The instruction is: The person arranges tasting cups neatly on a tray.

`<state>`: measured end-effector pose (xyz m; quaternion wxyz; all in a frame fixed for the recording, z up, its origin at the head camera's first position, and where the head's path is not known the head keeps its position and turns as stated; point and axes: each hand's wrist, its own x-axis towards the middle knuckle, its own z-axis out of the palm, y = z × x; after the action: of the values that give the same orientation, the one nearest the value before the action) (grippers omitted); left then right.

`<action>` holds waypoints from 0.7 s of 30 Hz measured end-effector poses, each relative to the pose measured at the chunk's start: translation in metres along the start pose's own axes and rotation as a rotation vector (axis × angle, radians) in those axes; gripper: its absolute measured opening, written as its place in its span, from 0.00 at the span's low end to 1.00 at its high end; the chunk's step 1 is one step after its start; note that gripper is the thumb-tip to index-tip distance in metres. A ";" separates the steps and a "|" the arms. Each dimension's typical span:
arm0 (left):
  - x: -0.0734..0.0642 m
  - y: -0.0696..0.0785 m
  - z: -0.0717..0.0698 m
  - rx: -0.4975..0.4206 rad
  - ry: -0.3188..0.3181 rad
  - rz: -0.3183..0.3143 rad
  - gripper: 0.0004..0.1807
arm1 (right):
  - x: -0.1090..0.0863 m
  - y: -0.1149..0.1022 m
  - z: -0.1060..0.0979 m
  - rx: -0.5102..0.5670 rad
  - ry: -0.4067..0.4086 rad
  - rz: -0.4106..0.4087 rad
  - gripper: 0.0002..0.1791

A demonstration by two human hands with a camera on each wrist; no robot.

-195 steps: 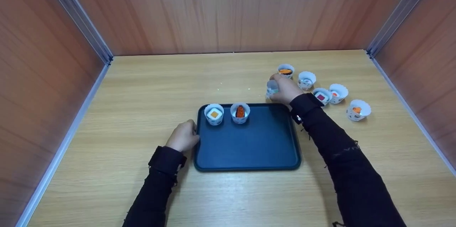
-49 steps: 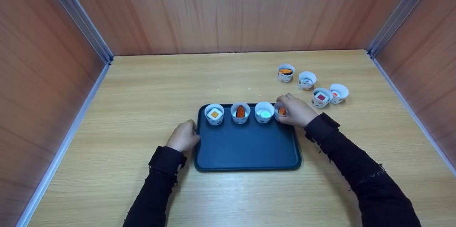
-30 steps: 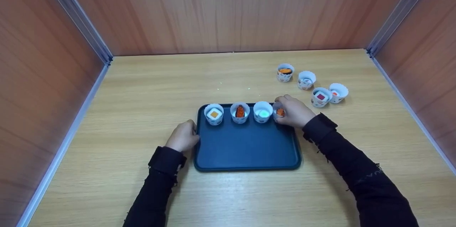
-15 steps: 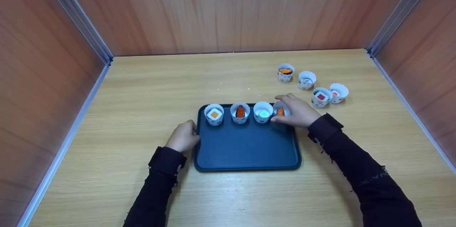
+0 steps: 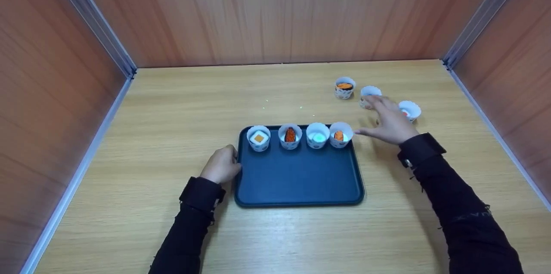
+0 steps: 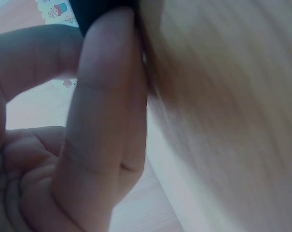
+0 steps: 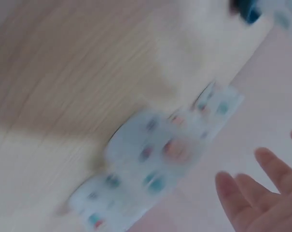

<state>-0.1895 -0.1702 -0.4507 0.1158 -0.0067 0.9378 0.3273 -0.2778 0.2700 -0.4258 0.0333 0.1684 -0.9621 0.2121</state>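
My left hand point(image 5: 221, 165) grips the left rim of the dark blue tray point(image 5: 299, 179); in the left wrist view its fingers point(image 6: 95, 111) pinch the dark edge. Along the tray's back edge stand paper cups in a row: one with a white-and-yellow square piece point(image 5: 259, 138), one with a red-brown piece point(image 5: 290, 135), one with a pale green piece point(image 5: 318, 136), and one with an orange piece point(image 5: 339, 135). My right hand point(image 5: 389, 123), fingers spread and holding nothing, hovers right of the tray, hiding a cup beneath it. Blurred patterned cups point(image 7: 150, 150) stand before it in the right wrist view.
Farther back on the wooden table point(image 5: 193, 106) are a cup with an orange-and-black piece point(image 5: 345, 88) and a pale cup point(image 5: 369, 91) partly behind my right fingers. A cup with a red bit point(image 5: 410, 110) stands by the hand. Wood-grain panels point(image 5: 275, 16) enclose the table.
The cups with green and orange pieces have joined the tray's row. My right hand has let go of the orange-piece cup and moved right, over the loose cups. My left hand has stayed put.
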 end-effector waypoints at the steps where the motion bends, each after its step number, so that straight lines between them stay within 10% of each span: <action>1: 0.000 0.000 0.000 0.000 0.000 0.001 0.09 | 0.000 0.006 -0.003 0.001 0.012 0.011 0.57; 21: -0.001 0.001 -0.001 0.004 0.002 -0.014 0.09 | 0.013 0.075 -0.025 0.061 -0.249 0.352 0.67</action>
<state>-0.1888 -0.1698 -0.4494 0.1172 -0.0135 0.9384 0.3248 -0.3157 0.3400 -0.4307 -0.1283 0.0236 -0.9664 0.2214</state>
